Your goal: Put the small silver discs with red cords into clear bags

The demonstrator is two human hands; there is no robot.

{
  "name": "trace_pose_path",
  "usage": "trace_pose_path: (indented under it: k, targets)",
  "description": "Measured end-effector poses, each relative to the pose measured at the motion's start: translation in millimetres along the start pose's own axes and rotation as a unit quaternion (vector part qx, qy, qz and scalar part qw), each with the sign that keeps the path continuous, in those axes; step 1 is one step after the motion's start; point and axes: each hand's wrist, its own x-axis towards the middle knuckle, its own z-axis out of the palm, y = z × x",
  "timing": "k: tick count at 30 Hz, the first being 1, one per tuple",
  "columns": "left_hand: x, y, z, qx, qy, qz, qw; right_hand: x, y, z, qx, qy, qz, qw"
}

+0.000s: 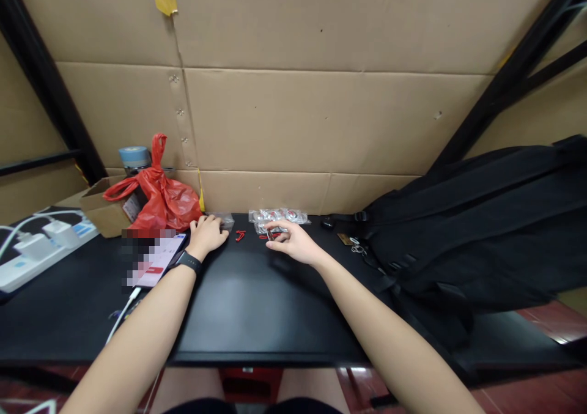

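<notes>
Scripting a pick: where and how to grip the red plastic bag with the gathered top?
I'd pinch the red plastic bag at its gathered neck, from above and slightly right: it narrows there and sticks up, while the brown cardboard box and blue-lidded container crowd its left.

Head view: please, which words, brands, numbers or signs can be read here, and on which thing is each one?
None can be read for certain.
Phone screen: partly pixelated; the rest too small.
White label on the cardboard box: too small and blurred.
Clear packets: any print is too blurred to tell.
</notes>
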Motion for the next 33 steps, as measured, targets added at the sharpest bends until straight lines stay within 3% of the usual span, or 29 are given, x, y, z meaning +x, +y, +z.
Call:
trace_pose_path:
  k: [9,16,21,23,26,30,33]
  targets:
    - [-3.4,2.0,-2.5,-0.023,0.002,-0.008,1.000,-0.8,-0.9,-1.7,-0.007,-0.001,0.000,1.000]
    - [-4.1,3.0,-7.1,-0.023,0.093,-0.030,0.995,-1.3,-4.2,-4.9,-0.011,0.006,-0.003,1.000]
    - [-7.5,11.2,-22.8,-0.050,0.163,-0.018,0.985,-1.4,-8.3,-9.9,0.011,0.016,-0.005,1.000]
    - [-10.2,17.1,-30.5,-0.075,0.177,0.014,0.981,-1.0,-9.5,-12.8,0.015,0.027,-0.010,0.999]
    - [-16.9,30.0,-38.5,-0.122,0.154,0.120,0.973,-0.1,-10.8,-18.5,0.009,0.048,-0.034,0.998]
    - [-32.0,56.2,-37.9,-0.140,0.045,0.267,0.952,0.6,-11.1,-27.9,-0.031,0.076,-0.075,0.994]
    - [-44.3,76.3,-32.7,-0.132,-0.031,0.334,0.933,0.6,-9.4,-34.3,-0.071,0.084,-0.083,0.990]
